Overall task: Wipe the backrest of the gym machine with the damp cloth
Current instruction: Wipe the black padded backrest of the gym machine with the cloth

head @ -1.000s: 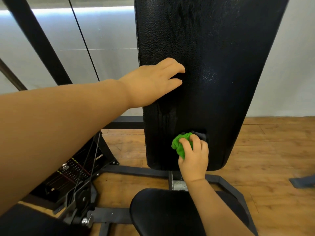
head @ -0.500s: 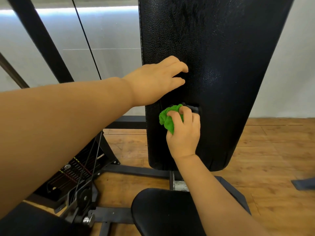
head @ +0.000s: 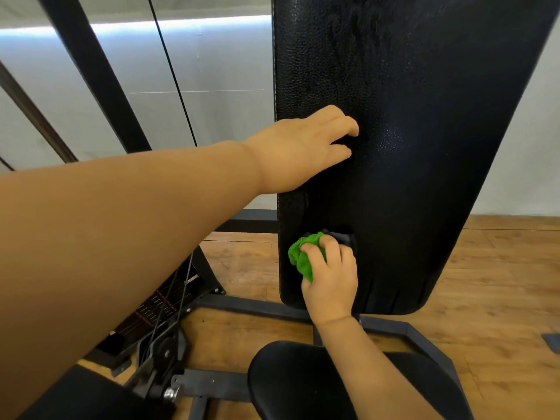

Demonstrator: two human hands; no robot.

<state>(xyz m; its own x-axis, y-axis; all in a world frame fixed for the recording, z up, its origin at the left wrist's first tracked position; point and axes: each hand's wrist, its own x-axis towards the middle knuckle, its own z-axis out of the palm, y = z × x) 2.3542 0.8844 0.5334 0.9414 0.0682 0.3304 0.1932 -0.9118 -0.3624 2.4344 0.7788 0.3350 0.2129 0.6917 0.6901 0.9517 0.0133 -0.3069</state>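
Right hand [head: 331, 278] grips green cloth [head: 300, 257] against black backrest [head: 409, 147]; left hand [head: 303, 147] rests flat, grip relaxed.

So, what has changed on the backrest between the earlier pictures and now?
The right hand, holding the green cloth, went up the backrest toward the left hand half a second ago and has now come back down to the lower part. Nothing was taken or let go. The left hand stayed resting on the backrest's left edge.

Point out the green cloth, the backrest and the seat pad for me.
green cloth [head: 298, 257]: head view, bunched part left of the fingers.
backrest [head: 424, 147]: head view, middle of the black pad.
seat pad [head: 291, 380]: head view, left side.
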